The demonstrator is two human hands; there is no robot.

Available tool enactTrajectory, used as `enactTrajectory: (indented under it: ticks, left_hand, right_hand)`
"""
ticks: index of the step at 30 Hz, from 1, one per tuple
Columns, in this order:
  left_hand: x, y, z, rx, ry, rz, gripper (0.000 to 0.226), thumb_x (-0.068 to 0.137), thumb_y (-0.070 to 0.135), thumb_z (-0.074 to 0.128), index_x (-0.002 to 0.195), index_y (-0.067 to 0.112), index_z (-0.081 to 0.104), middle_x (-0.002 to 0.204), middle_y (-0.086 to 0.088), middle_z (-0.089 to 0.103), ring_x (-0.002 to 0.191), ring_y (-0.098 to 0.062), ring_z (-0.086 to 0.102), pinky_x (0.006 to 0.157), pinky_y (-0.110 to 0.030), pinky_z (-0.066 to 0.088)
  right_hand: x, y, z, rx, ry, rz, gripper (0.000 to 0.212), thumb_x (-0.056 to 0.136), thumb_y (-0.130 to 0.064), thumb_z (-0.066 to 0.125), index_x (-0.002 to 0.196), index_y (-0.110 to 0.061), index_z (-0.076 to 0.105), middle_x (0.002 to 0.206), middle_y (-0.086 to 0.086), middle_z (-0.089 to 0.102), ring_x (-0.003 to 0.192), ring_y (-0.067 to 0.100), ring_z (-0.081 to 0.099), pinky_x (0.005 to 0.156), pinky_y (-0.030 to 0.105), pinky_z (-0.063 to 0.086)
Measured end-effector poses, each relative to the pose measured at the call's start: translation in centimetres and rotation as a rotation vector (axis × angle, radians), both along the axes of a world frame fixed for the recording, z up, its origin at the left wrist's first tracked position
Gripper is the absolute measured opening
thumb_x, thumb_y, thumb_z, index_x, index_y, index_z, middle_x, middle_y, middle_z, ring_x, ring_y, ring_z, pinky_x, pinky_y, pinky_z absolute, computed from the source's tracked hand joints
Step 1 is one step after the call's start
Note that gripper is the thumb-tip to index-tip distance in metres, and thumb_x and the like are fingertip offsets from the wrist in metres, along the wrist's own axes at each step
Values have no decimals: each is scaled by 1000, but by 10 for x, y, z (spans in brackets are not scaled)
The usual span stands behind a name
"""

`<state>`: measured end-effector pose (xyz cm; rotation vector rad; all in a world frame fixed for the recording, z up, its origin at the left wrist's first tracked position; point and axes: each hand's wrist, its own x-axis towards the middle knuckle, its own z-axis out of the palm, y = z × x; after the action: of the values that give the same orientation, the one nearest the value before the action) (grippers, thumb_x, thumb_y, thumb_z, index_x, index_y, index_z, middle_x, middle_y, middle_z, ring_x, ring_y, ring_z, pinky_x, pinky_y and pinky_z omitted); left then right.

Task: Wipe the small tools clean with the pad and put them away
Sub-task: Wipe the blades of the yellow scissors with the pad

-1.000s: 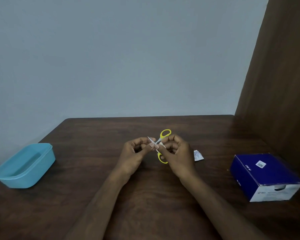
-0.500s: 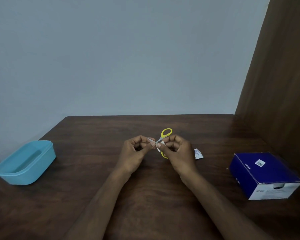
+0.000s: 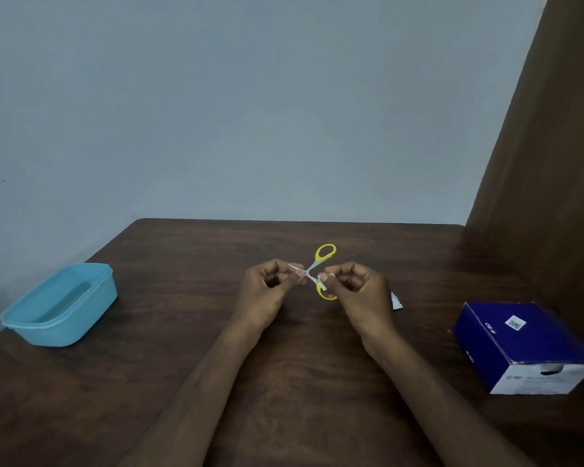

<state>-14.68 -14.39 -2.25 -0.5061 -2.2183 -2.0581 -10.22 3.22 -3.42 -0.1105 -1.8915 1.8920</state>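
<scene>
A big grey wall point(image 3: 250, 112) is seen across the top of the frame; a brown wooden panel point(image 3: 553, 163) is seen down the right edge; the dark brown tabletop point(image 3: 182, 382) is spread over the whole lower half. A dark blue box point(image 3: 520, 342) with a white end is set on the tabletop at the right of the frame; a light blue tub point(image 3: 59, 305) with no lid is set at the left of the frame, well apart from the hands. Two bare arms are stretched up from the bottom edge to the middle of the frame. The left hand point(image 3: 267, 293) is held just left of the middle; its fingers point(image 3: 297, 276) are curled in, and one blade of the small scissors point(image 3: 319, 269) is pinched between them. The right hand point(image 3: 358, 291) is held just right of the middle; its fingers point(image 3: 324, 279) are curled in too, and a small white pad point(image 3: 327, 277) is pinched in them and pressed on the scissors near the lower yellow handle. The scissors are held open like a cross above the tabletop, between the two hands; one yellow ring is pointed to the upper right, and the other is partly hidden by the right hand. A small white wrapper point(image 3: 395, 301) is lying on the tabletop just right of the right hand.
</scene>
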Motion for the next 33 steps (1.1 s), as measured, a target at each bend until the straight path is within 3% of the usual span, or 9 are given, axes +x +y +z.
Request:
enactTrajectory:
  ticks: [4,8,12,15,17,24,27,31,33]
  left_hand:
    - [0,0,-6,-60,21,50,11,93,10,81,83,6,79,92,2,83,87,-9,77,79,-15,53]
    - [0,2,-10,-185,59,54,5,95,18,81,89,19,81,79,8,80,81,-14,75,70,-14,50]
    - [-5,0,-13,-229,80,95,4,94,21,82,93,24,82,75,7,77,72,-7,72,65,-11,49]
    - [-7,5,-14,-302,108,165,4,90,20,85,88,23,83,70,9,75,65,-1,69,58,-8,45]
    - [-7,7,-14,-342,104,158,5,89,21,86,85,22,83,71,12,75,66,2,68,58,-6,44]
    - [-5,5,-15,-416,75,119,8,92,40,81,87,33,81,77,22,76,72,5,71,60,-12,49]
    - [-6,5,-16,-424,87,148,13,94,43,78,86,33,80,76,21,76,71,7,69,58,-8,44]
    - [-6,3,-18,-408,95,170,14,95,39,78,85,31,80,78,20,77,72,7,70,61,-12,45]
    - [-6,2,-18,-411,111,167,10,95,37,79,87,31,81,79,18,77,74,5,71,67,-19,54]
  right_hand:
    - [-1,3,4,84,93,-152,9,86,-13,87,85,-17,79,85,-4,81,77,9,74,71,24,57]
    - [-6,2,1,228,124,-154,12,87,-13,87,86,-23,80,79,-5,78,70,7,69,66,27,56]
    - [-18,2,-2,285,66,-148,10,89,-16,86,89,-24,80,81,-9,79,75,14,76,67,35,62]
    - [-21,6,-3,226,56,-172,9,89,-14,86,86,-21,80,80,-6,80,72,8,75,63,25,58]
    - [-18,5,-3,257,80,-163,8,89,-18,86,86,-24,81,81,-6,79,72,9,74,64,28,59]
    - [-20,7,0,615,125,-219,10,85,-26,89,86,-32,81,94,-16,75,91,5,71,79,32,53]
    - [-19,16,0,604,94,-240,10,85,-28,89,88,-33,81,110,-13,70,102,2,69,77,26,56]
    - [-14,15,-2,575,33,-139,9,91,-23,85,88,-23,76,67,-15,74,60,-5,69,61,21,49]
    - [-13,13,-3,604,31,-141,9,91,-24,84,87,-24,75,62,-16,72,57,-1,70,62,26,53]
